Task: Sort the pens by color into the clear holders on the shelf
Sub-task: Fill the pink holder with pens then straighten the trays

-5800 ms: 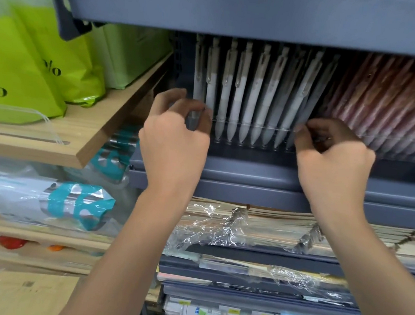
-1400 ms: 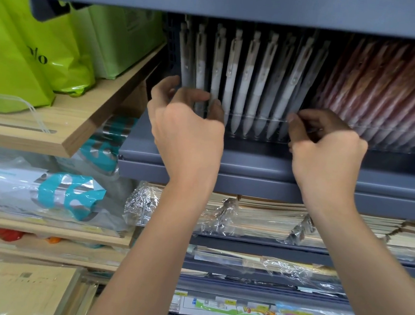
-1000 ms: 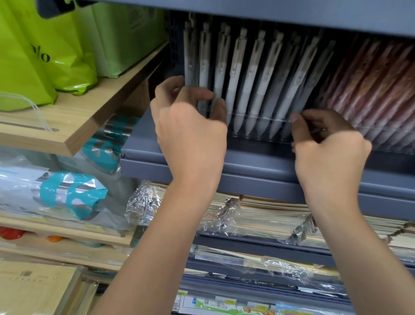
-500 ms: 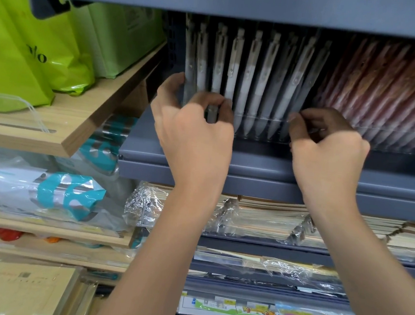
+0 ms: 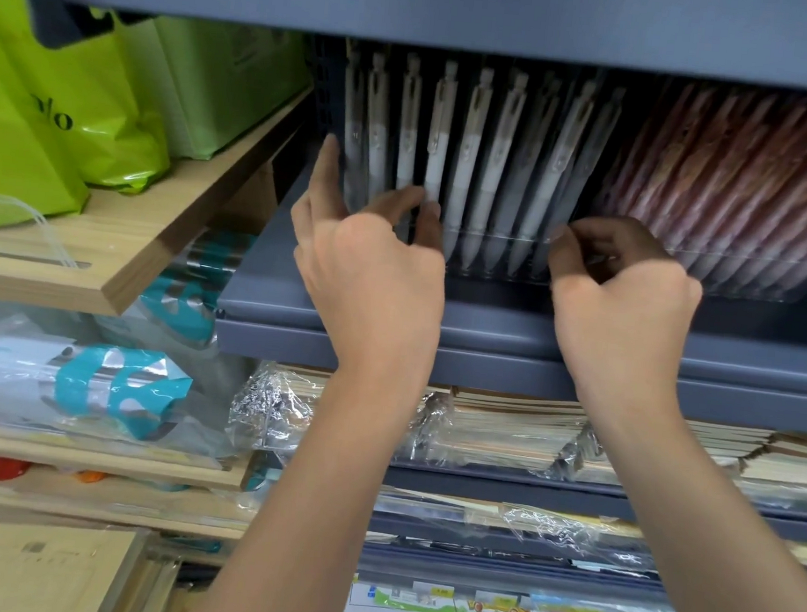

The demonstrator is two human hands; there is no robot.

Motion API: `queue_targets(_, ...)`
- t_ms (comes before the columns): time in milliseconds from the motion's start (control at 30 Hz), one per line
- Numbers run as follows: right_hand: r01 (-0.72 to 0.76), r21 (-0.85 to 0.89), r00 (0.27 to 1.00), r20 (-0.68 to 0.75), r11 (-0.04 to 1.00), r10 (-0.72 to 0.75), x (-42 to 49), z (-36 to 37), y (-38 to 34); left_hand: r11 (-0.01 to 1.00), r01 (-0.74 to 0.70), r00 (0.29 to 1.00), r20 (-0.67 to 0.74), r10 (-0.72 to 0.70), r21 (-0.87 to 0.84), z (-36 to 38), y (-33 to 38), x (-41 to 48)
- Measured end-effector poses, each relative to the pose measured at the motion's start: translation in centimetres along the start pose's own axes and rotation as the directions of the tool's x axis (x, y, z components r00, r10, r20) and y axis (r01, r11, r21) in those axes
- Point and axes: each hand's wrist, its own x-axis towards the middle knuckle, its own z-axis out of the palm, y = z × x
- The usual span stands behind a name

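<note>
Stationery bay, grey metal shelving, seen from just below the pen row.

Nearest: wrapped notebook stacks [image 5: 503, 431] on the tier under the grey shelf [image 5: 487, 332], with teal-and-white packs [image 5: 116, 388] off to the left. Both forearms reach up over the shelf lip.

Left hand [image 5: 370, 273]: thumb stretched up against the left end of the white pens [image 5: 477, 166], two fingers curled round the lower barrel of one pen near that end. Reads as a pinch.

Right hand [image 5: 622, 295]: fingers curled in at the right end of the white row, at the front wall of the clear holder [image 5: 500, 265]. Whether it has a pen or only the holder edge is hidden, so can't tell.

White pens stand tips-down in that holder, leaning slightly right. Pink pens [image 5: 743, 189] fill the next holder to the right and lean harder. No stray colour visible in either block.

Risks, my read:
- Pens stand close together, so pulling one likely drags its neighbours or fans the row over.
- Holder looks like light plastic and could slide toward the shelf front if nothing braces it.
- Upper shelf [image 5: 466, 8] sits low over the clips, so there's little headroom for a straight lift. A pen would have to tilt forward to come out.

Green bags [image 5: 41, 127] on the wooden shelf [image 5: 118, 251] to the left are out of the way.
</note>
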Motion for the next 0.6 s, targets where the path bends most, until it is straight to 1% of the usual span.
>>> queue_targets(200,-0.016,0.007,1.000,0.001,1.000,0.016,-0.01,0.03,0.01,0.992,0.048,0.999,-0.016,-0.051,-0.120,0.27,0.21,0.19)
queue_targets(433,-0.020,0.007,1.000,0.006,1.000,0.020,-0.02,-0.03,-0.16,0.997,0.024,0.999,-0.031,-0.026,-0.069,0.21,0.30,0.03)
queue_targets(600,-0.036,0.012,0.999,0.015,0.999,0.035,0.01,-0.09,-0.17,0.997,0.029,0.999,-0.037,-0.031,-0.065,0.28,0.20,0.13)
